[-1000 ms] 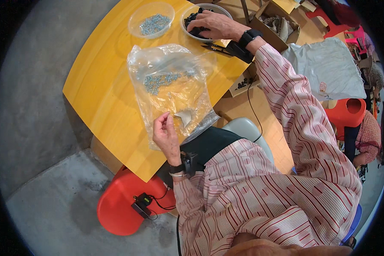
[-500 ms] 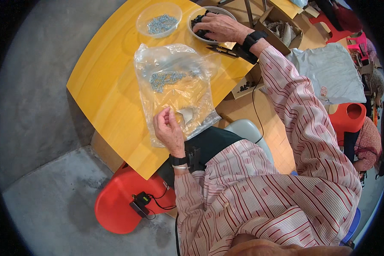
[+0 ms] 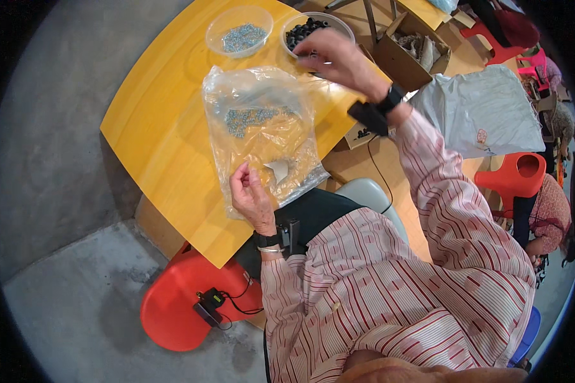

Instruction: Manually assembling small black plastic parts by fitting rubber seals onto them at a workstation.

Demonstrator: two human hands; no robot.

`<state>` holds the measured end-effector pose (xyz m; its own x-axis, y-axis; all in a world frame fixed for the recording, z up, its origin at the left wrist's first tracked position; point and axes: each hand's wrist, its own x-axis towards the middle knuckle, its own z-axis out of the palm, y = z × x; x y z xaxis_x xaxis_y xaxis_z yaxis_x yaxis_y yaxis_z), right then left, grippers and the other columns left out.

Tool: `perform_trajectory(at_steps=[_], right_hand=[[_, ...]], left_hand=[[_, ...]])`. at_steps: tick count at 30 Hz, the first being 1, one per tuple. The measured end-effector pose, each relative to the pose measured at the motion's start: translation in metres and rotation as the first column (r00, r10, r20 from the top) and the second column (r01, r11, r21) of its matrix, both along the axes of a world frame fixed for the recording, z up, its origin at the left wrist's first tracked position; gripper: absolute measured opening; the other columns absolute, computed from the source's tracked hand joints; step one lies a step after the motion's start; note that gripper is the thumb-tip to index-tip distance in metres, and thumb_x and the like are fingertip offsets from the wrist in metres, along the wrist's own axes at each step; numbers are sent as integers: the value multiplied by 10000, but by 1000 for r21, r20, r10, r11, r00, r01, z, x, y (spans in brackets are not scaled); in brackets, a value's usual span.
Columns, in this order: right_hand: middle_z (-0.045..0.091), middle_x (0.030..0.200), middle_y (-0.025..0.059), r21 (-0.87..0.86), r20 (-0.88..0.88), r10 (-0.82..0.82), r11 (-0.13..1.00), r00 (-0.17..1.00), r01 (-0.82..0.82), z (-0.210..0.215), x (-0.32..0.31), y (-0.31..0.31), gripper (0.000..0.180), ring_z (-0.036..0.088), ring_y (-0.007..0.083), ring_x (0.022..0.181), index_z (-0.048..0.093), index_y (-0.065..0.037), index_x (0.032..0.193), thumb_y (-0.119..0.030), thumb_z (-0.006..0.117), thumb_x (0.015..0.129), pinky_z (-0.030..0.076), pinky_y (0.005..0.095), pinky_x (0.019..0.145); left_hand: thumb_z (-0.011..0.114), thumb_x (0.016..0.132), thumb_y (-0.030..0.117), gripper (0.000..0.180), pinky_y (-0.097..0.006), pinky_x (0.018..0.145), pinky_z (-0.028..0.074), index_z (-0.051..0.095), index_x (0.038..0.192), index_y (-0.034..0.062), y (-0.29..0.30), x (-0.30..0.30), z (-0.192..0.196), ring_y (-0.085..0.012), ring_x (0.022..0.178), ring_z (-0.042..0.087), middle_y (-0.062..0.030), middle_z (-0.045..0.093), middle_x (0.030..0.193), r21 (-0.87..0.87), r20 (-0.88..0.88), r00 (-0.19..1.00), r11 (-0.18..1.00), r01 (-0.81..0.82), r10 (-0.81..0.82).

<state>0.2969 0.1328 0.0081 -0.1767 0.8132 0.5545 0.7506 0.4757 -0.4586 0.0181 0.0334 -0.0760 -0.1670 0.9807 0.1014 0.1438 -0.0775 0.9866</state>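
Observation:
My left hand (image 3: pixel 253 202) rests over the lower part of a clear plastic bag (image 3: pixel 260 143), its thumb and fingers drawn together; anything in them is too small to make out. Small bluish metal pieces (image 3: pixel 252 120) show in the bag, and a whitish scrap (image 3: pixel 278 169) lies on it near that hand. Blurred by motion, my right hand (image 3: pixel 338 60) is just off the near rim of a clear round bowl of small black parts (image 3: pixel 305 32). Its fingers are curled, and a dark spot shows at the tips, too smeared to name.
A second clear bowl (image 3: pixel 211 39) with bluish pieces stands at the far side of the yellow table (image 3: pixel 166 127). To the right are a cardboard box (image 3: pixel 393 57), a pale sack (image 3: pixel 485 112) and a red chair (image 3: pixel 514 175). Another red chair (image 3: pixel 185 293) holds black adapters.
My right hand has come out of the bowl of black parts and moved a little toward me, uncovering them. The left hand has hardly moved.

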Motion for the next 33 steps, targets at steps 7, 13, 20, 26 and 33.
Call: perform_trajectory(at_steps=[7, 13, 20, 26, 33], right_hand=[[648, 845, 119, -510, -368, 204, 771, 907, -381, -22, -111, -62, 245, 617, 230, 775, 651, -6, 948, -210, 659, 813, 491, 339, 662], [663, 822, 160, -694, -428, 97, 601, 898, -396, -27, -122, -62, 311, 646, 259, 750, 658, 14, 941, -269, 663, 812, 494, 336, 689], [642, 747, 120, -559, -283, 215, 755, 935, -343, -20, -97, -50, 238, 613, 204, 679, 635, 3, 930, -227, 603, 877, 487, 315, 645], [648, 816, 115, -237, 13, -105, 966, 994, 105, 7, -8, -6, 177, 628, 186, 716, 622, -39, 1009, -165, 574, 894, 492, 297, 639], [615, 902, 103, -140, 517, -211, 935, 830, 325, -20, 64, 33, 219, 590, 279, 862, 621, -101, 1050, -108, 591, 834, 483, 367, 768]], left_hand=[[643, 815, 40, 265, -270, 714, 464, 592, 1070, -11, -3, 4, 1, -159, 777, 558, -77, 588, 893, 91, -32, 994, 990, 105, -102], [623, 828, -3, 245, -262, 752, 476, 601, 1072, -2, -4, 3, -7, -167, 834, 584, -71, 600, 923, 145, 11, 997, 986, 79, -82], [614, 833, -10, 199, -236, 725, 471, 600, 1032, -12, -4, 3, -1, -126, 792, 567, -55, 601, 898, 5, 117, 992, 999, 45, -46], [650, 805, 43, 190, -244, 668, 460, 603, 984, -3, 0, 2, -5, -124, 714, 543, -54, 599, 838, 4, 8, 998, 998, 65, -65], [658, 797, 70, 197, -252, 646, 452, 603, 972, 1, -1, 1, -5, -126, 680, 526, -50, 594, 807, 21, -38, 998, 998, 55, -54]])
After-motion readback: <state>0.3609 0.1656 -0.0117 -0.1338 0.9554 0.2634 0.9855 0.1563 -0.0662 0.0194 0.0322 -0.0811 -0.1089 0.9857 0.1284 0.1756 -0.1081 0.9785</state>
